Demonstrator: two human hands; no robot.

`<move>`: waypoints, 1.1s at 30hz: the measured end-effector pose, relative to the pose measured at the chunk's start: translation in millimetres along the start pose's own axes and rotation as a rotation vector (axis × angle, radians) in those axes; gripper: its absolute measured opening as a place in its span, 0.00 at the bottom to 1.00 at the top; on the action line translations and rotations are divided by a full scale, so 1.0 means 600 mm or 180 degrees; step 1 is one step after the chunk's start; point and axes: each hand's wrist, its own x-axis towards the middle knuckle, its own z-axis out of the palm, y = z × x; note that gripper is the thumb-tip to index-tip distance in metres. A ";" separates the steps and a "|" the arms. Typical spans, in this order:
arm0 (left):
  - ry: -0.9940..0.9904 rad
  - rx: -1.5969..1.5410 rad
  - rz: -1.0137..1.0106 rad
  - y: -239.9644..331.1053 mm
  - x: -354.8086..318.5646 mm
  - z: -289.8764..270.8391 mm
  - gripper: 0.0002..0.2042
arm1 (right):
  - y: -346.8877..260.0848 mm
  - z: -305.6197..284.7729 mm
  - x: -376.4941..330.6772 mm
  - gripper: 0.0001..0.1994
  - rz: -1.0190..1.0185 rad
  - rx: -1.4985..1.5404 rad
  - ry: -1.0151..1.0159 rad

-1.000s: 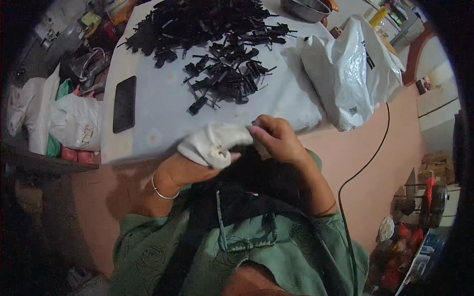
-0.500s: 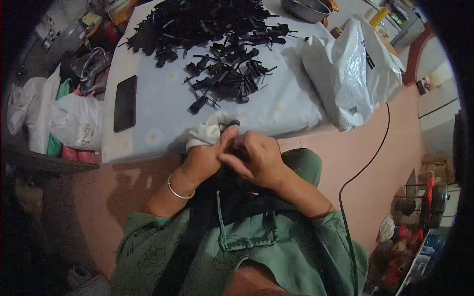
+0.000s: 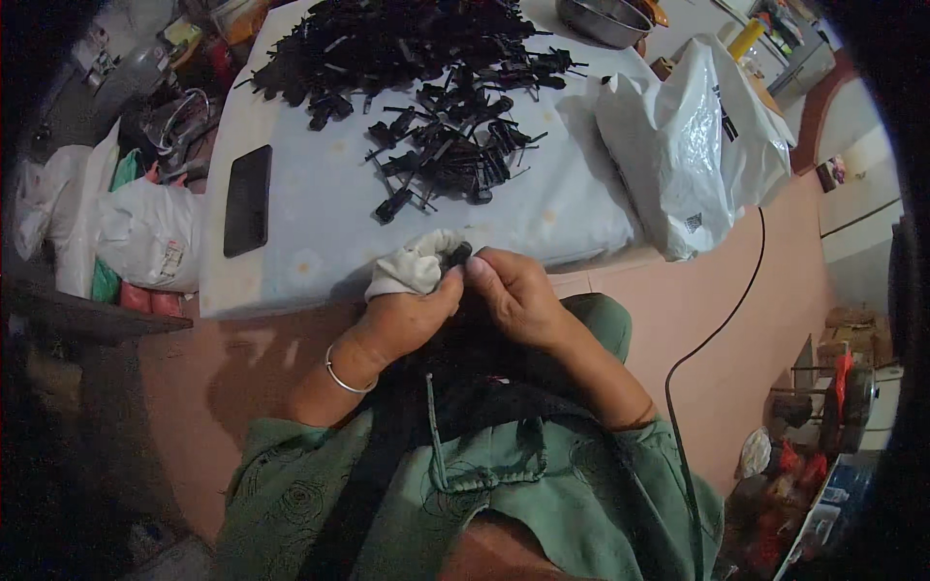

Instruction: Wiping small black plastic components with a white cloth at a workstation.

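Just off the table's near edge, my left hand (image 3: pixel 412 315) is closed on a small black part (image 3: pixel 459 255), whose exact kind I cannot make out. White cloth (image 3: pixel 409 268) covers its fingers, and the thumb is bare. My right hand (image 3: pixel 521 298) meets it from the right, thumb and forefinger pinched together at the side of the black part. What lies between those two fingertips is too small to tell. Beyond the hands, a heap of similar black parts (image 3: pixel 387 53) with thin strips or pins covers the far table, and a looser cluster (image 3: pixel 450 160) spreads nearer.
A dark phone-like slab (image 3: pixel 248 201) lies on the left of the pale-covered table (image 3: pixel 320 184). At the right edge stands a white plastic bag (image 3: pixel 668 145), with a metal bowl (image 3: pixel 610 21) behind it. A black cable (image 3: pixel 717 339) runs along the floor at right.
My right hand has turned, its thumb and forefinger now pinching beside the black part. The left thumb has dropped, and more of the black part and white cloth shows.
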 end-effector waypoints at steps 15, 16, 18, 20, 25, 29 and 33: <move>0.0541 0.0466 0.0900 -0.009 0.008 -0.001 0.12 | 0.008 0.005 0.001 0.09 0.0504 0.0497 0.0167; 0.0319 0.0332 0.0492 -0.001 0.007 -0.008 0.14 | 0.014 -0.003 -0.001 0.08 0.0838 0.0346 -0.0303; 0.0332 0.0173 0.0405 0.003 0.007 -0.009 0.14 | 0.012 -0.011 -0.005 0.08 0.0571 0.0206 -0.0260; 0.0335 0.0008 0.0309 0.002 0.005 -0.008 0.13 | 0.012 -0.013 -0.007 0.08 0.0318 0.0064 -0.0212; -0.0267 -0.0075 0.0036 0.002 -0.007 -0.008 0.14 | 0.010 -0.013 0.002 0.07 0.0248 0.0379 -0.0250; -0.0289 0.0411 0.0377 0.003 -0.002 -0.006 0.14 | 0.010 -0.002 0.004 0.08 0.0557 0.0846 -0.0173; 0.0054 0.1202 0.1021 -0.028 0.002 -0.008 0.11 | -0.003 -0.003 0.002 0.12 0.0135 0.0017 -0.0264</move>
